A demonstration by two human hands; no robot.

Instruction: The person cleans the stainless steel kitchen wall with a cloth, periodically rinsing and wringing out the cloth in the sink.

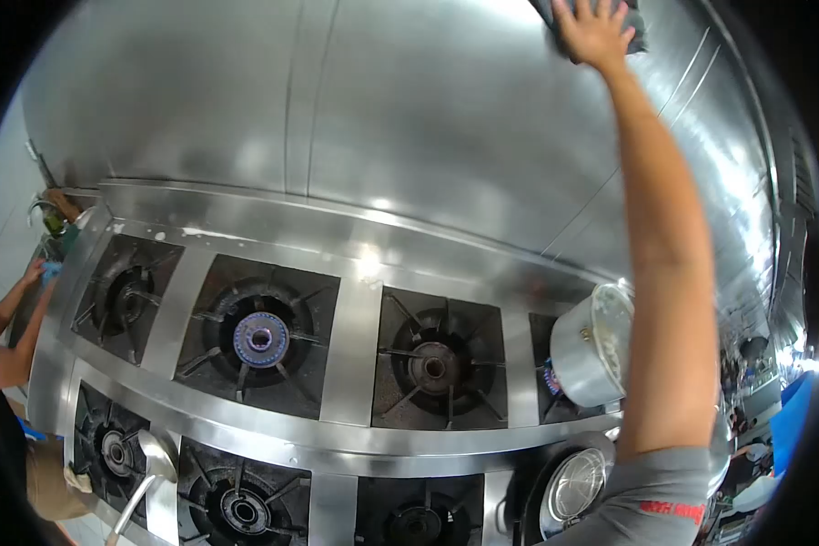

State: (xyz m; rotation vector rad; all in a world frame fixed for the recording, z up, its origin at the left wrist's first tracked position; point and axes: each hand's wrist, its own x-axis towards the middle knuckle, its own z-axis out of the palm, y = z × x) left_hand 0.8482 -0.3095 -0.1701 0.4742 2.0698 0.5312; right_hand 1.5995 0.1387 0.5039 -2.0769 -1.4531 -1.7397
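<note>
My right hand (596, 35) reaches high up against the steel wall panel (464, 118) behind the stove. It presses a dark cloth (640, 29) to the metal, with the fingers spread over it. The top edge of the view cuts off the cloth and some fingertips. My bare forearm and grey sleeve pass in front of the stove's right end, partly covering a large metal pot (578, 350) that sits tilted in the view on a burner. My left hand is out of sight.
A lit burner (261, 339) burns at the back row; blue flame also shows under the pot. A ladle (157, 458) lies across the front-left burner. A wok (528, 491) with a round metal lid (575, 487) stands front right. At left, a co-worker's hands hold a blue cloth (52, 270).
</note>
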